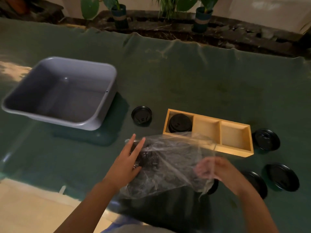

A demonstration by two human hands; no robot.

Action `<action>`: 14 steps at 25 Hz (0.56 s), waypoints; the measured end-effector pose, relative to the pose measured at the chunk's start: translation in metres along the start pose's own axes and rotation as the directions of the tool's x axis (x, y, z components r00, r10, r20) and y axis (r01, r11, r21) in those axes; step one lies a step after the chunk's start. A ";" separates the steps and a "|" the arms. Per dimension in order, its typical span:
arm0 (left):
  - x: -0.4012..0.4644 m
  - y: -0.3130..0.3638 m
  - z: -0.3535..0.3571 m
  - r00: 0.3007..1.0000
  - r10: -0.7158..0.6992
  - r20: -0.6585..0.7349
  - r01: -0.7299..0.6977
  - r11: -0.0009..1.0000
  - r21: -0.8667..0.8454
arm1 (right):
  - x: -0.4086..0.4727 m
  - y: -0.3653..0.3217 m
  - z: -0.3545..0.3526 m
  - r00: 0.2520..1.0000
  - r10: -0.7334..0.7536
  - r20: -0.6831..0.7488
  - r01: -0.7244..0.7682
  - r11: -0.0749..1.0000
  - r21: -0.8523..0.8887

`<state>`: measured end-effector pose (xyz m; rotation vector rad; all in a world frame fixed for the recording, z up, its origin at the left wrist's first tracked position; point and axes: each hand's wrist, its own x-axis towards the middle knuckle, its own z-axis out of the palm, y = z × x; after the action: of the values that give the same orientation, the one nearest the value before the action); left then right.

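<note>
Plastic bag before 3-slot tray

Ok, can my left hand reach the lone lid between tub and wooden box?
Probably yes: the left hand lies flat on the plastic bag, and only bare cloth separates it from the lid.

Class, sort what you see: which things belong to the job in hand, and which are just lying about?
In hand: crinkled clear plastic bag, left hand, right hand, round black plastic lids, three-compartment wooden box.
Lying about: grey plastic tub, potted green plants.
</note>
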<state>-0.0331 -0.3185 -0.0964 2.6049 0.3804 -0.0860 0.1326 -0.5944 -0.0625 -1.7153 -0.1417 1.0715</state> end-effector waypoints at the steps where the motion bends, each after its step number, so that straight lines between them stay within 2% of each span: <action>1: -0.001 -0.002 0.000 0.999 -0.020 -0.035 0.020 1.000 -0.009 | 0.000 0.002 0.011 0.992 -0.009 0.125 -0.004 0.995 0.102; 3: -0.002 -0.008 0.001 0.996 -0.068 -0.059 0.067 0.997 -0.030 | 0.014 -0.003 0.035 0.973 -0.008 0.231 -0.035 0.983 0.180; 6: -0.003 -0.016 0.003 0.995 -0.096 0.016 0.097 0.985 -0.142 | 0.042 -0.009 0.066 0.947 0.036 0.318 -0.053 0.998 0.045; 9: 0.000 -0.022 0.002 0.998 -0.069 0.014 0.070 0.981 -0.183 | 0.062 -0.008 0.093 0.932 0.092 0.351 -0.078 0.995 -0.055; 11: -0.001 -0.026 0.002 0.997 -0.070 0.010 0.071 0.977 -0.201 | 0.074 -0.012 0.112 0.970 0.045 0.239 -0.005 0.986 -0.169; 14: -0.002 -0.030 0.003 0.998 -0.069 0.013 0.070 0.976 -0.206 | 0.087 -0.008 0.129 0.993 0.109 0.053 -0.102 0.988 -0.119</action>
<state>-0.0436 -0.2949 -0.1130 2.3860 0.4532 -0.0740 0.0957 -0.4508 -0.1118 -1.8128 -0.1552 1.2129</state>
